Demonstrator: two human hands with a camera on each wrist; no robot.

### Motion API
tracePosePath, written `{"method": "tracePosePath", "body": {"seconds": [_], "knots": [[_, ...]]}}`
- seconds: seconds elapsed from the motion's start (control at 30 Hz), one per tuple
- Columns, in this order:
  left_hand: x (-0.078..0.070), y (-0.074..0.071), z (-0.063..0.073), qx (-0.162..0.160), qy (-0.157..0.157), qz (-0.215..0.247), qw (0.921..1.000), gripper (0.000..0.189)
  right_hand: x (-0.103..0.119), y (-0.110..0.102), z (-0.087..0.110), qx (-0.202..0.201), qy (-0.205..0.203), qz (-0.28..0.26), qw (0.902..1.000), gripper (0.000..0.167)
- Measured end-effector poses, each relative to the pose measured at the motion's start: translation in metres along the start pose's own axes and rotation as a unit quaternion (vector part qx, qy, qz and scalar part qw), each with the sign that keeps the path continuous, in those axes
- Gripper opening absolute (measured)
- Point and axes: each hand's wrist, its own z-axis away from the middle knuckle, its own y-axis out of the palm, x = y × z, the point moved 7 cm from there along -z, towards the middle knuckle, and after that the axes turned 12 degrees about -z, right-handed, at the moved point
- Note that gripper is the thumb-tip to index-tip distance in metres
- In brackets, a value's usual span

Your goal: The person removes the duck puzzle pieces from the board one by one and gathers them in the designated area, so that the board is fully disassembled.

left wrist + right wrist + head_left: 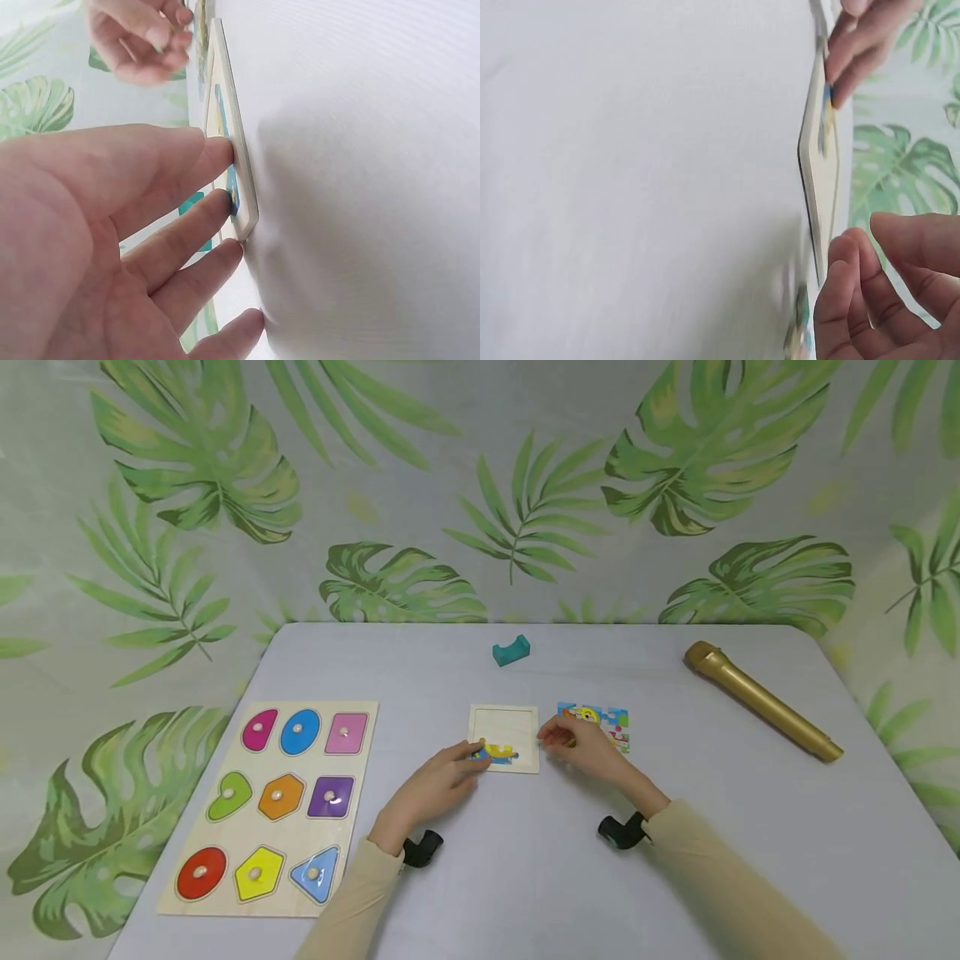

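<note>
A small square wooden puzzle tray [531,769] lies mid-table. Along its near edge sit joined yellow and blue jigsaw pieces [502,753]. My left hand [431,783] rests at the tray's near left corner, its fingertips touching these pieces; in the left wrist view its fingers [180,238] reach out fairly straight. Just off the tray's right side hovers my right hand [588,750], fingers loosely bent, with nothing visible between thumb and fingertips in the right wrist view. It partly hides a group of colourful jigsaw pieces [618,720] on the table.
On the left lies a wooden shape board [292,835] with several knobbed shapes. A teal notched block [512,651] is near the back edge. At the right rests a gold microphone [765,702]. Behind the white table [525,877] hangs a leaf-print cloth [540,410].
</note>
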Motion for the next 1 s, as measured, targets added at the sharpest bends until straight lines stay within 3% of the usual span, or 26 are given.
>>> {"method": "tracePosePath", "body": {"seconds": [0.2,0.43,0.73,1.0], "knots": [[0.001,0.000,-0.002,-0.003,-0.001,0.007,1.0000,0.032,0.009,0.028,-0.014,0.022,-0.006,-0.006,0.9997,0.016],[0.001,0.001,-0.003,0.000,-0.009,0.010,0.9999,0.030,0.021,0.048,-0.021,0.042,-0.023,0.033,0.9983,0.018],[0.002,0.001,-0.003,-0.002,-0.014,0.016,0.9998,0.029,0.022,0.052,-0.024,0.029,-0.011,0.046,0.9985,0.020],[0.002,0.000,-0.004,0.000,-0.025,0.013,0.9996,0.029,0.030,0.052,-0.025,0.017,-0.036,0.019,0.9990,0.024]]}}
